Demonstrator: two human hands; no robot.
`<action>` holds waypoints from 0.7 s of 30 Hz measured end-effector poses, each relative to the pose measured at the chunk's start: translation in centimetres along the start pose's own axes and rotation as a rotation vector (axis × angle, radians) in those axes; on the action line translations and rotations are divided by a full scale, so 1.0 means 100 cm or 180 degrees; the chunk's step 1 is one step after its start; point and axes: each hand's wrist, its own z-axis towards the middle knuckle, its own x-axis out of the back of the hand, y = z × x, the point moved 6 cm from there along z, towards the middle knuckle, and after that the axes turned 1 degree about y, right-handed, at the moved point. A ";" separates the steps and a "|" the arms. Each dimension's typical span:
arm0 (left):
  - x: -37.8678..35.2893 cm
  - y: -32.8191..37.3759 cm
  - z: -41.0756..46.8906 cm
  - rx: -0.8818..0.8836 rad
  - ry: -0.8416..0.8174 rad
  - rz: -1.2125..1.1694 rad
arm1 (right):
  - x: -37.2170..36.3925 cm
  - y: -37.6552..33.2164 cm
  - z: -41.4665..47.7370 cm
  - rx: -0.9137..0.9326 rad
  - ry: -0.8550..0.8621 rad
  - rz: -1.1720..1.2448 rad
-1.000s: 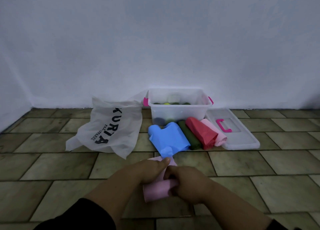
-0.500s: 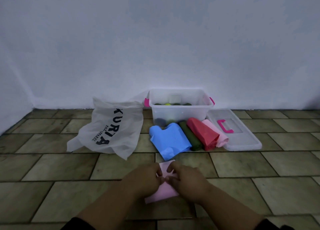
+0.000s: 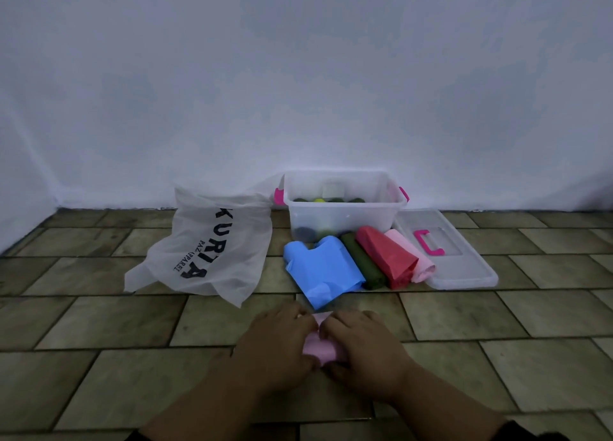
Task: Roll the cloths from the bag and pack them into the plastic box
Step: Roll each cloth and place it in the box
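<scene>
Both hands, the left hand (image 3: 282, 344) and right hand (image 3: 361, 344), press closed on the pink cloth (image 3: 320, 349); rolling tightly with even pressure should keep it compact.

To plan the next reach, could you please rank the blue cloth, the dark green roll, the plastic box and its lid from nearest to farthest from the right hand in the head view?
From the right hand:
1. Blue cloth, just ahead, slightly left.
2. Dark green roll, ahead, beside the blue.
3. Plastic box and lid: box behind the rolls, lid ahead-right; too close to call.
</scene>
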 end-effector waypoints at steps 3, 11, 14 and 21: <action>-0.003 0.003 -0.002 -0.0227 0.0159 0.0043 | 0.003 0.000 0.004 0.0043 -0.0011 -0.0139; 0.008 -0.015 0.011 0.0412 0.0304 -0.0302 | 0.005 0.002 0.017 -0.0063 -0.0287 -0.0208; 0.013 -0.023 0.005 0.1172 0.0646 -0.0200 | 0.010 0.006 0.026 -0.0558 -0.0518 0.0113; -0.018 -0.018 0.005 0.2254 -0.0029 -0.1599 | -0.008 0.013 0.015 -0.1770 -0.1141 0.1803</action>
